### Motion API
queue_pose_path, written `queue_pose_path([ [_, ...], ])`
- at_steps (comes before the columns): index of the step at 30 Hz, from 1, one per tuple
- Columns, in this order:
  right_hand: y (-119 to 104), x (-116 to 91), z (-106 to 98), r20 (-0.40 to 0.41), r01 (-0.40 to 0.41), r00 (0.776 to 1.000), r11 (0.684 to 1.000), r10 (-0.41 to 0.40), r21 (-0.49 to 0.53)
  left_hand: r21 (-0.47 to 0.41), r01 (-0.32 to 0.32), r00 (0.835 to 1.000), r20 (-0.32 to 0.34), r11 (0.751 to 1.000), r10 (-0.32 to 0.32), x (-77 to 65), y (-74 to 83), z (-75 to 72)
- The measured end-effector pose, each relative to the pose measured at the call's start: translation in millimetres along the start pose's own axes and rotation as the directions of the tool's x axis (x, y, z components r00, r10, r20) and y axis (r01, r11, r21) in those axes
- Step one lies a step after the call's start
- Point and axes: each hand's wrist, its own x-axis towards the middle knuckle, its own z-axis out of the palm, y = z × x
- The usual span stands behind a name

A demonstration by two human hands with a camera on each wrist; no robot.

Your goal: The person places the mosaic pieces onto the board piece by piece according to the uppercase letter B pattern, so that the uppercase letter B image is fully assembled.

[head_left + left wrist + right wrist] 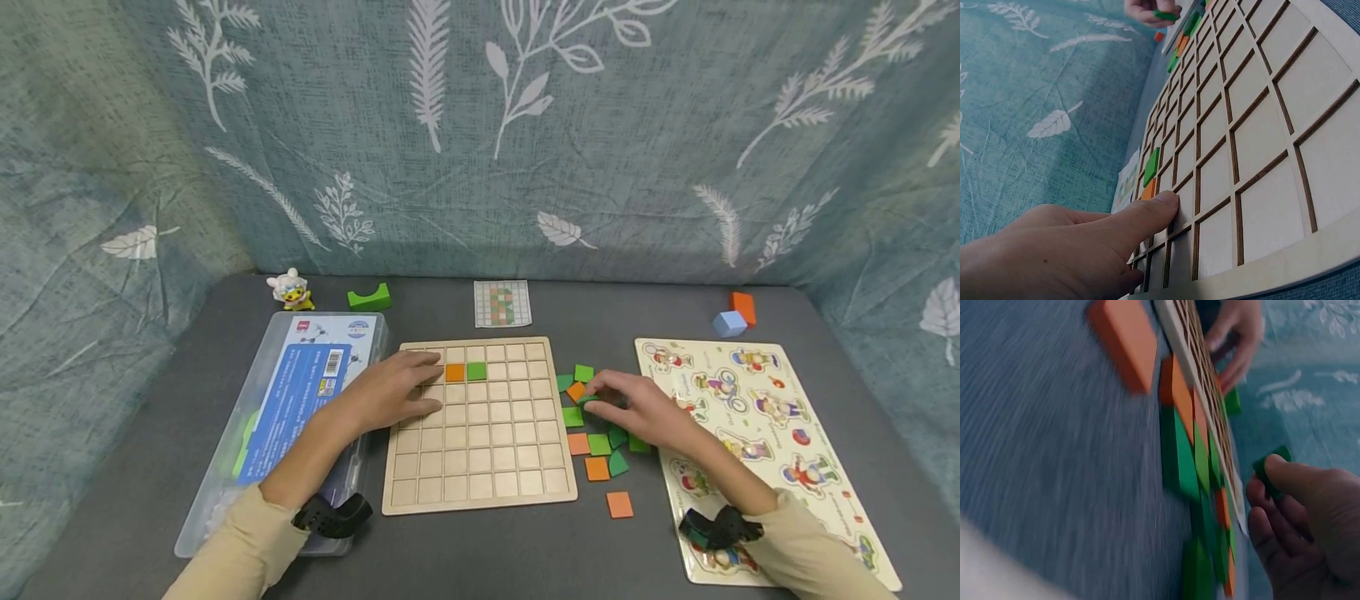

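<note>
My left hand [397,387] rests at the upper left of the wooden grid board [480,458], fingers extended. In the left wrist view, its thumb lies over the grid beside an orange square tile [1149,189]. Right of that tile, a light green square tile [476,371] sits in its own cell. My right hand [637,408] is just off the board's right side, above a loose pile of tiles. Between thumb and fingers it pinches a small dark green tile [1282,454], partly covered by the thumb. Green and orange tiles [597,468] lie around and below that hand.
A pattern card [502,303] lies behind the board. At left is a clear plastic case [262,375], with a figurine [291,290] and green arch block [369,297] behind it. A picture puzzle board [757,400] lies at right, near blue [729,324] and orange blocks [743,307].
</note>
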Motion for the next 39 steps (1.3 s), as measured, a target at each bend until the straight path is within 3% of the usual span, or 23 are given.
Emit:
queue_pose_path([
  [3,-8.6,9.6,10.0,-0.005,-0.074,0.997,0.995,0.075,0.072,0.001,-0.002,1.000,-0.003,1.000,0.002,-0.3,0.2,-0.2],
  [9,-22.5,38.2,34.2,0.015,-0.072,0.997,0.982,0.070,0.176,0.004,-0.007,1.000,-0.003,1.000,0.007,-0.9,0.5,-0.4],
  [15,-25.7,75.3,50.5,0.025,-0.015,1.000,0.998,0.013,0.069,-0.002,-0.011,1.000,-0.009,1.000,0.011,-2.2,0.8,-1.2],
  [22,-22.8,104.3,53.0,0.027,0.009,1.000,1.000,-0.009,-0.012,0.011,-0.017,1.000,-0.011,1.000,0.017,-1.8,1.1,-0.9],
  [33,-41.7,117.1,48.9,0.079,0.052,0.996,0.983,-0.039,-0.174,0.007,0.005,1.000,-0.001,1.000,-0.005,-1.6,-0.1,-2.8],
  [39,-44.3,116.1,54.8,0.067,0.019,0.998,0.967,-0.002,-0.255,-0.008,0.003,1.000,0.005,1.000,-0.003,-1.4,0.2,-1.9],
])
